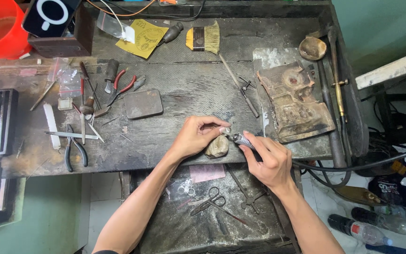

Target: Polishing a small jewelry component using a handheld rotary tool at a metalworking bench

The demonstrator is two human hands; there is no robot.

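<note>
L hand (194,136) pinched a small silvery piece (225,130) betw. thumb & forefinger, grip tight on it, just above a rounded tan block (217,147) at the front edge of the desk (175,84). R hand (269,157) had its grip closed round a rotary handpiece (243,140) w/ ribbed metal collar, tip right at the silvery piece; black hose (353,165) ran off to the right from it. Near L forearm, black-handled pliers (74,151) lay on the desk, red-handled pliers (123,87) further back, a flat dark metal tin (143,103) betw. them & the hands. Brush (204,38) & yellow sandpaper sheet (145,37) at the back. Scissors (211,200) sat in the lower tray (175,230) under the hands.
</note>
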